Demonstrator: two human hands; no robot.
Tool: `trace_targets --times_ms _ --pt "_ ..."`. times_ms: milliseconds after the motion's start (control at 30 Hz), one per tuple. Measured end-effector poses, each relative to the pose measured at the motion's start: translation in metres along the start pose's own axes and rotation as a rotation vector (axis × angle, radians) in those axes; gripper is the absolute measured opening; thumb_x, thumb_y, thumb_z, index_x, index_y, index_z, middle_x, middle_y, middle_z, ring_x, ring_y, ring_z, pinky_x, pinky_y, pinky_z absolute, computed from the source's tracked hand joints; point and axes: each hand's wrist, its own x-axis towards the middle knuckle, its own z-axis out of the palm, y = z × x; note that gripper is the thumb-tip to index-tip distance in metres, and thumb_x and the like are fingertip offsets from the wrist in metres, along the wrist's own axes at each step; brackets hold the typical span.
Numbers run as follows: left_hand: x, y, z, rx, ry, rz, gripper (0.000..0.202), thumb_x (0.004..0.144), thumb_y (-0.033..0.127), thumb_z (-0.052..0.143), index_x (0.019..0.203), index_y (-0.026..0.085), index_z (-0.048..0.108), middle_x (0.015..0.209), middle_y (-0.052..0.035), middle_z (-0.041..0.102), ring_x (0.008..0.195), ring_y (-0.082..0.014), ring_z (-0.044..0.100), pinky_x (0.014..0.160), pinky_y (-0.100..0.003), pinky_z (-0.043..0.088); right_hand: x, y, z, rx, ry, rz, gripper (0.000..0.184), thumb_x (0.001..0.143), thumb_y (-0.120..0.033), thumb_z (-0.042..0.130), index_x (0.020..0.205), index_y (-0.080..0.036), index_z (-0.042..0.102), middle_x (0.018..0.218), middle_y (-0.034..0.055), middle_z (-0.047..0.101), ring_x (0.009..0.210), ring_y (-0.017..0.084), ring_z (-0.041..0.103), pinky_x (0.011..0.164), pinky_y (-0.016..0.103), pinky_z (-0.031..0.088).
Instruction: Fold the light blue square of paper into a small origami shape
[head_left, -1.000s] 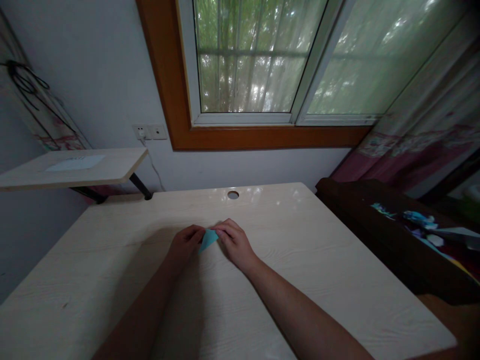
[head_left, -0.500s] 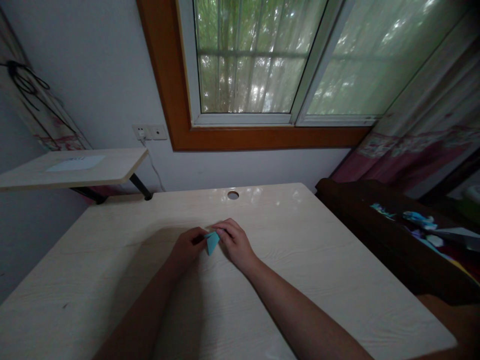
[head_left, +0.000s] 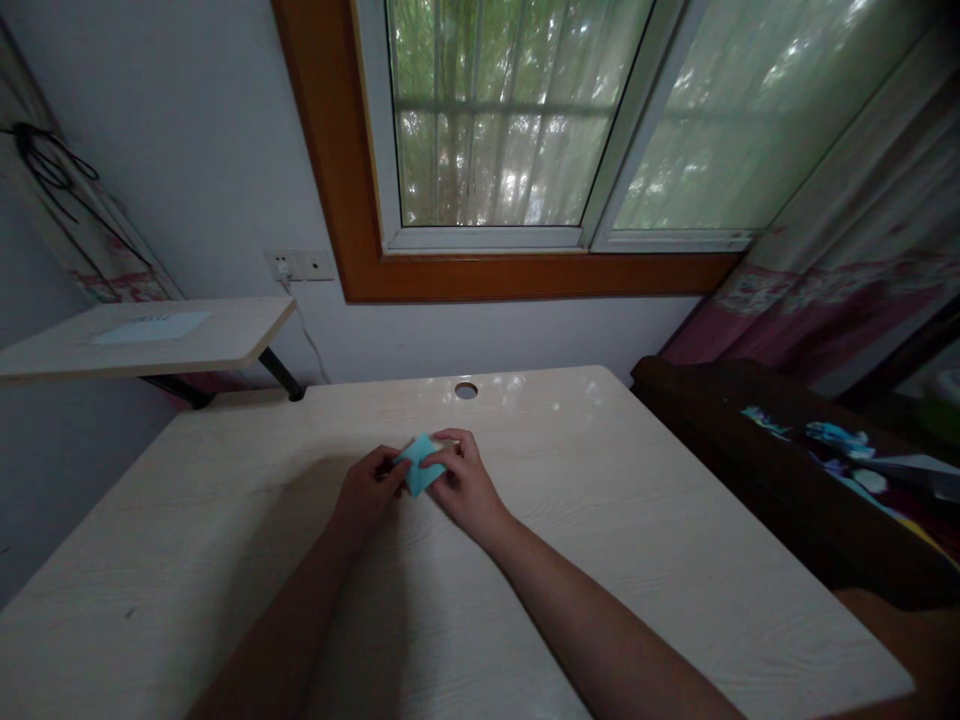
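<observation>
A small folded piece of light blue paper (head_left: 419, 466) is held just above the pale wooden table (head_left: 637, 520), near its middle. My left hand (head_left: 367, 495) pinches its left edge with curled fingers. My right hand (head_left: 466, 484) grips its right side, thumb on top of the paper. Both hands meet at the paper and hide part of it.
A round cable hole (head_left: 466, 390) sits at the table's far edge. A small side shelf (head_left: 225, 340) with a sheet of paper stands to the left. A dark wooden bed frame (head_left: 750, 450) borders the table's right side. The wall with a window rises behind the table.
The blue paper has been turned and opened out between my fingers, from a narrow triangle to a wider flat shape. Both hands shifted slightly towards the far edge.
</observation>
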Motion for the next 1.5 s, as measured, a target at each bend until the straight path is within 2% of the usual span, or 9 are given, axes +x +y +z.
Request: trace_targets --times_ms 133,233,433,733,967,1133,1267,1367,1500 --pt "0.0018 -0.0037 0.0 -0.086 -0.009 -0.009 0.023 0.083 0.04 0.06 0.086 0.017 0.061 0.062 0.0012 0.063 0.058 -0.0139 0.061 0.059 -0.024 0.048 0.0006 0.0036 0.0001 0.002 -0.014 0.017 0.034 0.078 -0.003 0.061 0.1 -0.027 0.071 0.104 0.0055 0.053 0.081 0.015 0.056 0.065 0.025 0.046" --pt "0.003 -0.0057 0.001 -0.144 -0.034 -0.024 0.024 0.083 0.04 0.06 0.088 0.017 0.059 0.067 0.0008 0.065 0.059 -0.0144 0.063 0.06 -0.025 0.05 0.0014 0.0042 -0.0015 0.001 -0.026 0.022 0.038 0.079 -0.002 0.059 0.104 -0.029 0.072 0.094 0.0033 0.058 0.081 0.015 0.057 0.069 0.026 0.047" --pt "0.0038 -0.0071 0.0016 -0.174 -0.013 -0.011 0.022 0.084 0.04 0.06 0.086 0.017 0.058 0.068 0.0014 0.064 0.063 -0.0139 0.063 0.064 -0.025 0.051 0.0026 0.0042 -0.0048 0.018 0.049 0.011 0.032 0.082 -0.007 0.061 0.101 -0.029 0.074 0.094 0.0036 0.065 0.085 0.017 0.061 0.075 0.028 0.048" --pt "0.0048 -0.0074 0.0018 -0.221 0.037 -0.022 0.022 0.081 0.038 0.064 0.086 0.017 0.057 0.064 0.001 0.065 0.06 -0.0143 0.063 0.061 -0.025 0.05 0.0029 0.0025 -0.0067 0.081 0.062 0.04 0.027 0.083 -0.011 0.062 0.098 -0.028 0.075 0.094 0.0039 0.066 0.085 0.017 0.061 0.074 0.027 0.048" --pt "0.0001 -0.0002 0.0014 -0.302 -0.001 0.051 0.034 0.087 0.032 0.056 0.119 0.02 0.053 0.073 0.001 0.065 0.064 -0.0149 0.064 0.063 -0.028 0.052 0.0052 0.0043 -0.0076 0.16 0.077 0.088 0.021 0.08 -0.014 0.067 0.093 -0.027 0.076 0.094 0.0034 0.066 0.078 0.015 0.06 0.066 0.026 0.045" --pt "-0.0035 -0.0026 -0.0028 -0.262 -0.07 0.166 0.023 0.088 0.024 0.05 0.101 0.018 0.067 0.096 -0.0061 0.064 0.079 -0.016 0.062 0.069 -0.028 0.052 0.0069 0.0037 -0.0086 0.231 0.093 0.143 0.022 0.077 -0.012 0.066 0.089 -0.026 0.077 0.092 0.003 0.066 0.078 0.016 0.06 0.069 0.027 0.046" --pt "-0.0042 -0.0012 -0.0047 -0.272 -0.121 0.222 0.023 0.081 0.021 0.057 0.101 0.019 0.068 0.112 -0.0075 0.061 0.092 -0.0191 0.06 0.075 -0.029 0.052 0.0075 0.0005 -0.0095 0.29 0.059 0.169 0.017 0.077 -0.016 0.069 0.089 -0.026 0.077 0.093 0.0036 0.067 0.083 0.017 0.061 0.073 0.028 0.048" --pt "-0.003 -0.0017 -0.003 -0.229 -0.114 0.187 0.017 0.079 0.025 0.066 0.095 0.018 0.068 0.108 -0.0074 0.063 0.094 -0.0196 0.061 0.077 -0.029 0.051 0.0076 -0.0001 -0.0093 0.32 0.053 0.179 0.012 0.077 -0.021 0.071 0.087 -0.024 0.076 0.094 0.0041 0.067 0.084 0.018 0.061 0.074 0.028 0.048" --pt "-0.0006 -0.0063 0.0004 -0.224 -0.097 0.15 0.016 0.078 0.032 0.069 0.085 0.017 0.068 0.095 -0.007 0.068 0.084 -0.0189 0.064 0.073 -0.029 0.052 0.0068 0.0022 -0.0077 0.327 0.069 0.177 0.005 0.079 -0.026 0.071 0.08 -0.022 0.074 0.092 0.0046 0.067 0.084 0.018 0.062 0.075 0.028 0.05"
